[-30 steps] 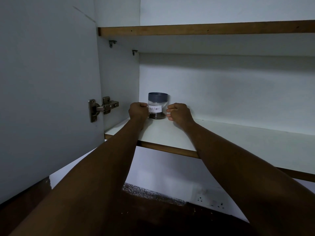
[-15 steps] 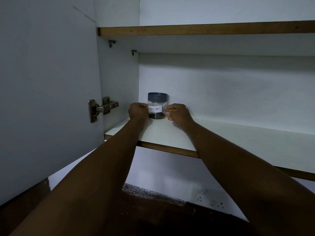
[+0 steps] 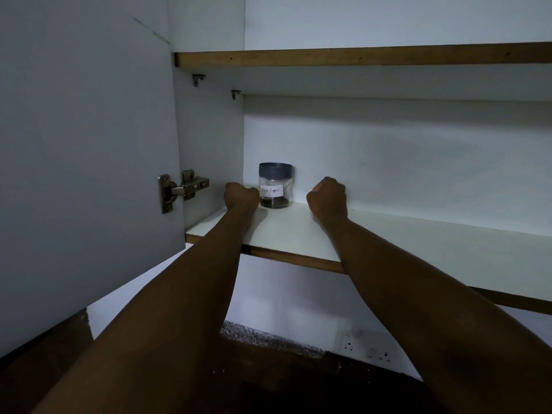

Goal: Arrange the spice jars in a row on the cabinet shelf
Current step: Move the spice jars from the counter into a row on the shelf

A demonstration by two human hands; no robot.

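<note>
Open cabinet door (image 3: pixel 83 144) at left, steel hinge (image 3: pixel 182 189) on its edge. White shelf (image 3: pixel 418 249), wood-trimmed front. Right hand (image 3: pixel 327 198) fisted, holding nothing, apart from jar. Left hand (image 3: pixel 241 197) fingers curled, just beside jar; contact unclear. Spice jar (image 3: pixel 274 185) upright in back left corner, grey lid, handwritten label "Black Pepper".

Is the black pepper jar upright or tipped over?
Upright: the jar stands on its base on the shelf, lid on top.
</note>
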